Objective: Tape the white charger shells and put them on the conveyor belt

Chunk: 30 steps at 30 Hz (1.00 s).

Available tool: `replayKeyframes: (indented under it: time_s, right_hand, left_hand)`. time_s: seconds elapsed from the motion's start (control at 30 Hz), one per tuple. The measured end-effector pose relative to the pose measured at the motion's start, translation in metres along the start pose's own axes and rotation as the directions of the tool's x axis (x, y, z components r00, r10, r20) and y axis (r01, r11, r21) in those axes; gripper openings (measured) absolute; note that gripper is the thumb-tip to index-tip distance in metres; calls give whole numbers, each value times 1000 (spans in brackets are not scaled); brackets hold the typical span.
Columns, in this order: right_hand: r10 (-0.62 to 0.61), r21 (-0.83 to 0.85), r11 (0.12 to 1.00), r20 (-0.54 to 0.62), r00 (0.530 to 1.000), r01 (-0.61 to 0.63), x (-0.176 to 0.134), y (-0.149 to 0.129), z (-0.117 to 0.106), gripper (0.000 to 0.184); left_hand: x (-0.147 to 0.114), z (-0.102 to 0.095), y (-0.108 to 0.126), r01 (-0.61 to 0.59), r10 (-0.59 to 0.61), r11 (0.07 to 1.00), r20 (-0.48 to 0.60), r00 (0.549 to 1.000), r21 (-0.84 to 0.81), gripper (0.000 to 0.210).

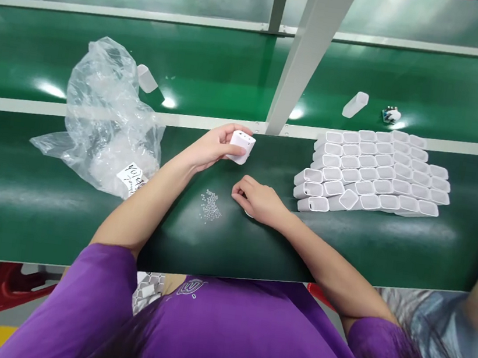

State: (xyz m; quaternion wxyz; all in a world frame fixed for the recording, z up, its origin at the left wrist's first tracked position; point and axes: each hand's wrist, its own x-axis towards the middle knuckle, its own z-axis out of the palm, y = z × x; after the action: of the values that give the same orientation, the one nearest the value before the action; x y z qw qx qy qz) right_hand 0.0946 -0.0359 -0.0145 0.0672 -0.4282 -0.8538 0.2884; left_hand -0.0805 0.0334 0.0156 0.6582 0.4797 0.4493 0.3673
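Note:
My left hand [216, 148] grips a white plastic charger housing [246, 140], thumb across its front, raised over the bench. Small dark openings show in the end of the housing. Below and to the right of it, my right hand [262, 201] rests low at the bench with its fingers curled and pinched together. Whatever those fingertips hold, if anything, is hidden. The edge of a small white piece [249, 214] peeks out beneath this hand. Left of my right hand lies a scatter of tiny clear pieces [210, 206] on the green bench top [230, 248].
At right, white hollow housings [367, 172] stand packed in rows. A clear plastic bag [110, 121] with a handwritten label is at left. Behind the rail are loose white housings [356, 104] and a small component [391, 114]. A white post [304, 52] rises centrally. Another person sits at right.

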Motion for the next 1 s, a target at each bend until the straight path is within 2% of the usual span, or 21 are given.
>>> replayKeyframes:
  time_s: [0.07, 0.1, 0.17, 0.27, 0.37, 0.47, 0.63, 0.77, 0.83, 0.9, 0.93, 1.0]
  right_hand:
    - [-11, 210, 976, -180, 984, 49, -3, 12, -6, 11]
    - [6, 306, 948, -293, 956, 88, -3, 17, -10, 11]
    - [85, 438, 885, -490, 867, 161, -5, 25, -16, 14]
    - [167, 480, 851, -632, 757, 213, -6, 30, -21, 20]
    - [129, 376, 905, -688, 715, 198, -7, 32, -20, 22]
    - [82, 240, 962, -703, 706, 127, -8, 33, -17, 22]
    - [24, 61, 997, -764, 644, 36, -7, 34, -13, 22]
    - [-15, -27, 1000, -762, 648, -9, -10, 32, -17, 25]
    - [-20, 13, 999, -790, 613, 50, -13, 28, -20, 24]
    - [29, 138, 979, -820, 572, 149, -16, 22, -24, 21]
    - [76, 226, 954, -820, 568, 199, -18, 19, -26, 19]
    - [182, 409, 873, -779, 601, 266, -20, 14, -29, 16]
  left_hand:
    - [-3, 6, -2, 3, -3, 999, 16, 1000, -36, 50]
    - [-4, 9, -4, 0, 1, 998, 25, 1000, -60, 48]
    - [-6, 15, -8, 7, 0, 995, 66, 998, -101, 46]
    - [-10, 23, -12, 49, -34, 993, 141, 989, -107, 45]
    - [-14, 29, -12, 54, -40, 994, 149, 988, -92, 46]
    - [-16, 32, -10, 25, -16, 997, 117, 993, -72, 45]
    - [-20, 33, -5, 30, -23, 997, 88, 996, -76, 47]
    - [-22, 34, -1, 98, -86, 988, 99, 991, -122, 46]
    - [-23, 36, -1, 103, -91, 986, 102, 991, -127, 46]
    - [-25, 40, -2, 71, -62, 991, 80, 995, -110, 47]
    - [-26, 42, -3, 43, -38, 995, 58, 998, -93, 48]
    - [-29, 48, -6, -14, 14, 999, 7, 1000, -38, 49]
